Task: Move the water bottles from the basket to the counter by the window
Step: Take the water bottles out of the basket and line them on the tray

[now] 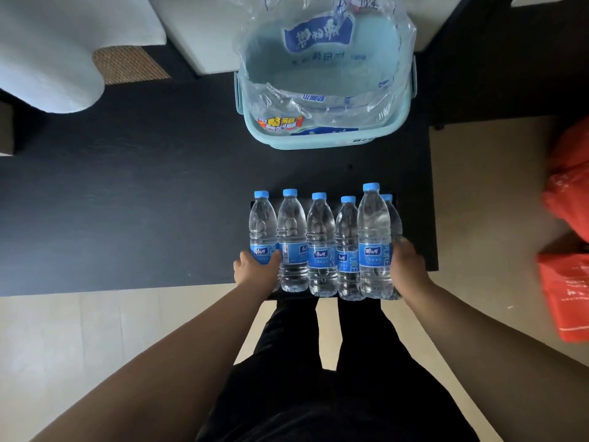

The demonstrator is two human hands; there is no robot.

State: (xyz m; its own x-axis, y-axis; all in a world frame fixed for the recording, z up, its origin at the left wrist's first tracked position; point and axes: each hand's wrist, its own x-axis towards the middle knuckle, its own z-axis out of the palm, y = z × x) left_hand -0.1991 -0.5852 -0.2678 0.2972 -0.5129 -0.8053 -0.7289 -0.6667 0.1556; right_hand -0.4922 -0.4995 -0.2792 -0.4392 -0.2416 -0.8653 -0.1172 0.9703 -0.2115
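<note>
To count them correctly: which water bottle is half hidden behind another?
The rightmost bottle, by the right hand: only its cap and edge show behind the highest-capped bottle.

Home room, pale cushioned seat (47, 52), dark low table (127, 202), tiled floor (79, 330)

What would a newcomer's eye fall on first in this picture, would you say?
First, the row of blue-capped water bottles at centre, squeezed together between the left hand and the right hand at the near edge of the dark counter. Beyond them stands a pale blue basket holding crumpled clear plastic wrap. Bright red bags lie at the right edge.
</note>
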